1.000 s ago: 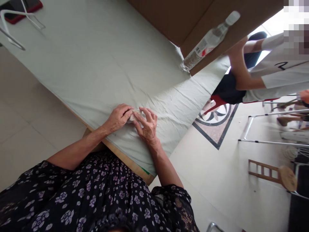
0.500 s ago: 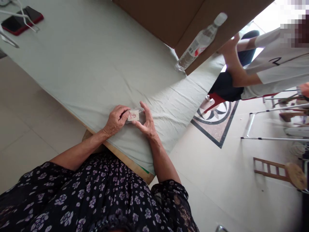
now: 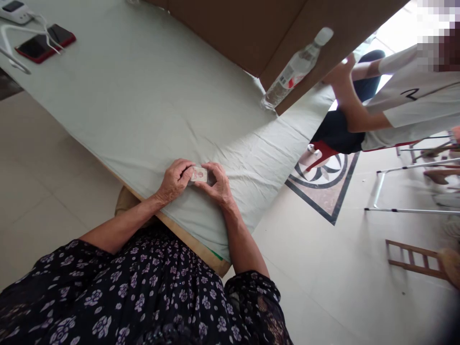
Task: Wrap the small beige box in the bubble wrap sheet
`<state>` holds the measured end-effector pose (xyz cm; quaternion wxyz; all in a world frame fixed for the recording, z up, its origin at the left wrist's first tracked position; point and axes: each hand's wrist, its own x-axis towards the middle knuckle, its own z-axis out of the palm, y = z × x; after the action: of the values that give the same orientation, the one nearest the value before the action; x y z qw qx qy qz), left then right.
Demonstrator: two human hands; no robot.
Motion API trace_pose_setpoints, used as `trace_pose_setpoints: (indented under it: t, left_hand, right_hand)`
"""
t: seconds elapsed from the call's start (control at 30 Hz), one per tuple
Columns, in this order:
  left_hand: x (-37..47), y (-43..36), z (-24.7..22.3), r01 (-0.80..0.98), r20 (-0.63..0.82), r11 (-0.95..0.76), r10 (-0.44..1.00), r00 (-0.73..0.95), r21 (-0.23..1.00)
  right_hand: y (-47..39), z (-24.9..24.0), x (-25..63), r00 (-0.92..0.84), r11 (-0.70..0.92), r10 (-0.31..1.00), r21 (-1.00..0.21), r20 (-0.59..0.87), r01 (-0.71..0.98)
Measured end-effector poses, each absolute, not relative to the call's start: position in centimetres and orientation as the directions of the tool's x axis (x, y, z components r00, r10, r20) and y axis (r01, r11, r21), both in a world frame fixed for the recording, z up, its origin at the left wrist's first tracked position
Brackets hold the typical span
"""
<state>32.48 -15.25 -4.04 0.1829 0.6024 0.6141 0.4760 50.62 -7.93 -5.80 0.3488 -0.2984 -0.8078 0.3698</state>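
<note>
Between my hands, close to the table's near edge, is a small flat rectangular pack (image 3: pixel 200 175), pale with a reddish print on its upper face. My left hand (image 3: pixel 175 181) is closed on its left end, thumb on top. My right hand (image 3: pixel 218 184) curls round the right end, with the thumb at the near side and the fingertips at the far side. Something clear, like plastic film, shows beside it under my right hand. The pack's underside is hidden.
A pale green cloth covers the table (image 3: pixel 143 105). Beyond my hands stand a large brown cardboard box (image 3: pixel 230 33) and a clear plastic bottle (image 3: pixel 296 69). A red-edged phone (image 3: pixel 46 43) with white cables lies far left. A person in a white shirt (image 3: pixel 406 91) sits at the right.
My right fingers, spread and raised before, have closed in on the right end of the pack. My left hand keeps its grip. The view has shifted slightly.
</note>
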Motion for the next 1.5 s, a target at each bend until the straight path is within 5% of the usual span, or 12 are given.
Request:
trace_pose_setpoints:
  t: [1.5]
  left_hand:
    - [33.1,-14.7,-5.2,0.397,0.249,-0.124,0.927,-0.281,0.909]
  right_hand:
    - [-8.0,-5.9,51.5,-0.549,0.529,0.777,-0.793,0.309,0.303]
